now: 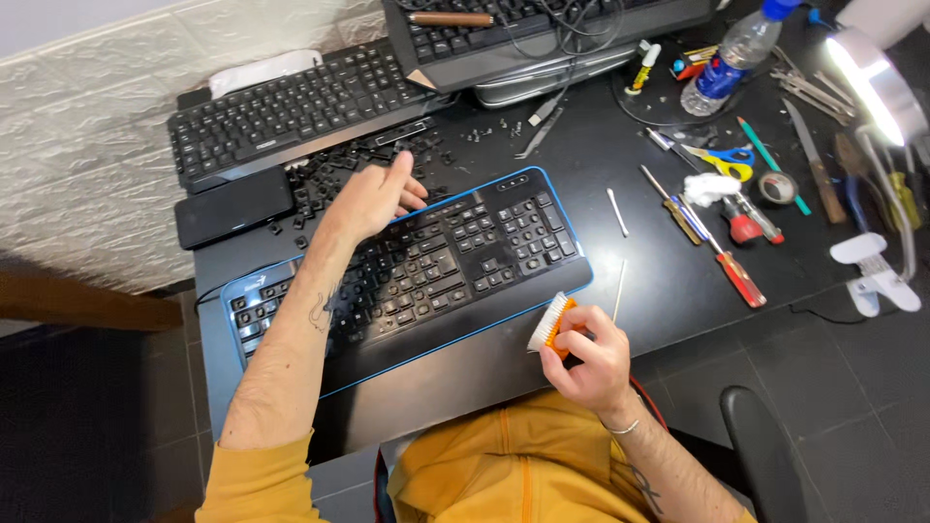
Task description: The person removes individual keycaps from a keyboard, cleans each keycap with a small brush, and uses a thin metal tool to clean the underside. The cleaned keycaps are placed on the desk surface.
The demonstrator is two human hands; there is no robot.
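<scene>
The black keyboard with the blue edge [465, 261] lies in the middle of the black table [668, 291]. Most of its keys look to be in place, so the key work seems nearly done, though a few gaps may be left near the top edge. The left hand [373, 199] rests at its top edge, at about 11 o'clock, fingers loosely bent, holding nothing I can see. A pile of loose black keys [329, 174] lies just past that hand. The right hand [591, 358], at 5 o'clock, is closed around a small orange brush [550, 324] with white bristles, held just off the keyboard.
</scene>
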